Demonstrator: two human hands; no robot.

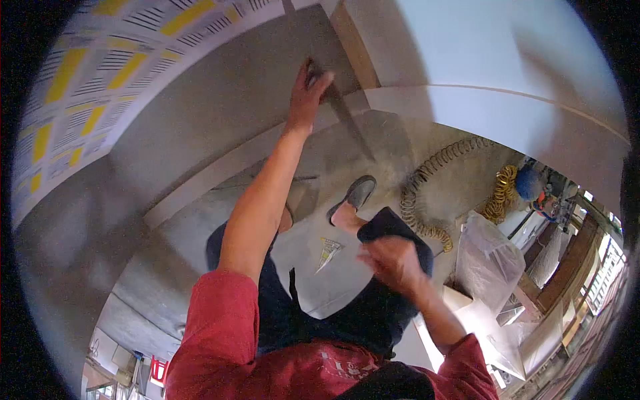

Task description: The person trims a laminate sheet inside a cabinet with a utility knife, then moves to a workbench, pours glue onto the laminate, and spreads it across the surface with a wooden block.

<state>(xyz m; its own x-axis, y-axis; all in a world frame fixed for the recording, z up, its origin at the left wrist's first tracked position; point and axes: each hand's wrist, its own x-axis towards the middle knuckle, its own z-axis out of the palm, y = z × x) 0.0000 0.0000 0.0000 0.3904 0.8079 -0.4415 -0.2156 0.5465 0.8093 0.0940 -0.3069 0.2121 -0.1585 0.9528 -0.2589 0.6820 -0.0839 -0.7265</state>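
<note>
In the upper middle of the frame, a long dark strip [354, 132] appeared to be gripped by the left hand [311, 97], thumb and fingers being bent around it. It was held partway along its length, probably so that neither end would outweigh the other, and was slanted across the grey panel [220, 87]. The right hand [395, 265], right of centre, was blurred above the knee with its fingers partly curled; whether anything was held in it could not be told. A printed sheet [93, 73] was seen at the upper left and a pale board [473, 50] at the upper right. On the floor [460, 193], at right, a dark hose [415, 183] was left in coils, perhaps so that it could be stretched and drawn back. A wedge-shaped scrap [328, 252] was seen near the feet.
</note>
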